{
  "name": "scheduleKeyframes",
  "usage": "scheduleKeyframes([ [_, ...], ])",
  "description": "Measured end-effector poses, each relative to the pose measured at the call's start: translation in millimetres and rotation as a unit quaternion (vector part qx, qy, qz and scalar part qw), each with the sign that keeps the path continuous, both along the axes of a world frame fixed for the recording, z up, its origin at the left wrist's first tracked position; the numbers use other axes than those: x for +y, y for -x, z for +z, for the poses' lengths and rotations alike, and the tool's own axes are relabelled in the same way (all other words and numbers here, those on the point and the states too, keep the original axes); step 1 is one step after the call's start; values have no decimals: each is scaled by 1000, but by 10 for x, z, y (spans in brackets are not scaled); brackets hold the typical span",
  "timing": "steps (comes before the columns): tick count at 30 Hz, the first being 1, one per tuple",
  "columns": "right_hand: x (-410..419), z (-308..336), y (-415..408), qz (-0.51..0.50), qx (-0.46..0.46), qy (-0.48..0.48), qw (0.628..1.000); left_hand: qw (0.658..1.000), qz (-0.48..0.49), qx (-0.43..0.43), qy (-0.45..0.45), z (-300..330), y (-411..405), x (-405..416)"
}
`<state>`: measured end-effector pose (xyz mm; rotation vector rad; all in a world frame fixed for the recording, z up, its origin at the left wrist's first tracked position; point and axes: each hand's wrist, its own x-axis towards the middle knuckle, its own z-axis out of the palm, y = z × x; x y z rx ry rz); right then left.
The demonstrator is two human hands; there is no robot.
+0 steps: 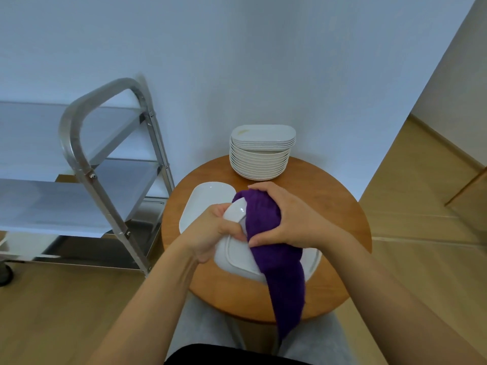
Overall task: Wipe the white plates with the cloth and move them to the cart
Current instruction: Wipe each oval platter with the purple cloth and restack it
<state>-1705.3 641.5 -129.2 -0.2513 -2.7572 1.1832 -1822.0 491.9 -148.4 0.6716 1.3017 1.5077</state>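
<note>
My left hand (210, 230) grips the left edge of a white oblong plate (234, 255), held tilted above the round wooden table (340, 206). My right hand (284, 219) presses a purple cloth (279, 272) against the plate; the cloth's tail hangs down over the table's front edge. A second white plate (205, 198) lies flat on the table's left side, partly behind my left hand. A tall stack of white plates (261, 154) stands at the table's far edge. The metal cart (79, 143) is to the left, its shelves bare.
A white wall runs behind the table and cart. Wooden floor spreads to the right and lower left. The cart's tubular handle (105, 88) rises close to the table's left side. My lap shows below the table.
</note>
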Motion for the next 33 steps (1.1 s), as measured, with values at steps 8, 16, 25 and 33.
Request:
scheduleKeyframes([
  [8, 371, 160, -180, 1, -56, 98, 994, 997, 23, 55, -54, 129, 107, -164],
  [16, 468, 85, -353, -74, 24, 253, 964, 994, 58, -1, -93, 173, 158, -164],
  [25, 248, -216, -336, -223, 203, 499, 812, 980, 126, -81, -130, 38, 59, -78],
  [33, -32, -404, -299, -285, 274, 570, 720, 953, 212, -151, -154, -31, -66, -7],
])
